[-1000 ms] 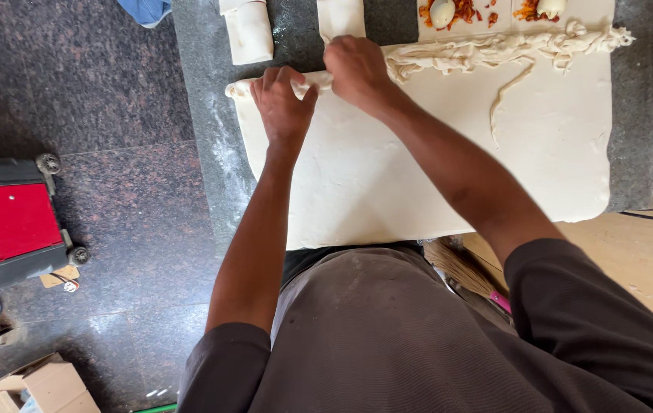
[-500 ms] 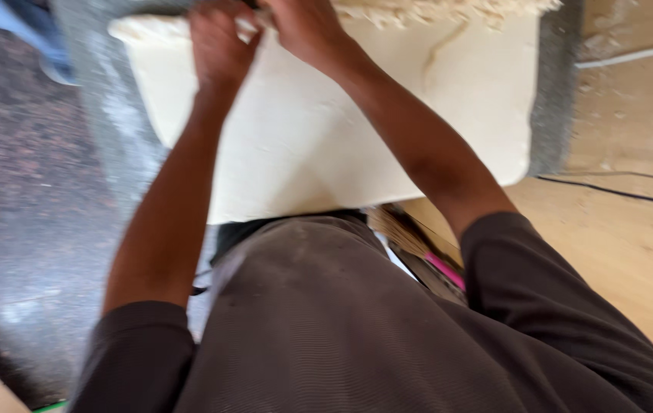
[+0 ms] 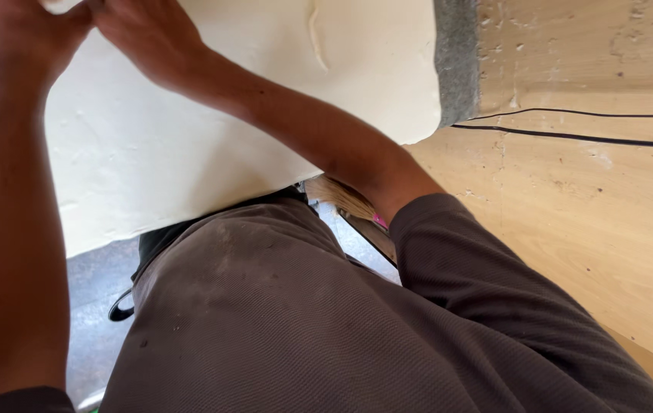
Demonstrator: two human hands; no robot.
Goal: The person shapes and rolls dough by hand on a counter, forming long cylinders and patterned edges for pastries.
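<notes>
A wide sheet of pale dough lies on the counter in front of me. My left hand and my right hand rest close together on the sheet at the top left of the view, almost touching each other. Their fingertips are cut off by the upper edge of the picture, so what they hold is hidden. Both forearms reach forward over the dough. A thin ridge marks the sheet near the top middle.
The grey counter edge shows to the right of the dough. Beyond it is a light wooden surface crossed by a thin black cable. My dark shirt fills the lower half of the view.
The view has dipped and moved closer, so the rolled dough edge and the toppings have left the picture. Both hands stay together at the far left part of the dough.
</notes>
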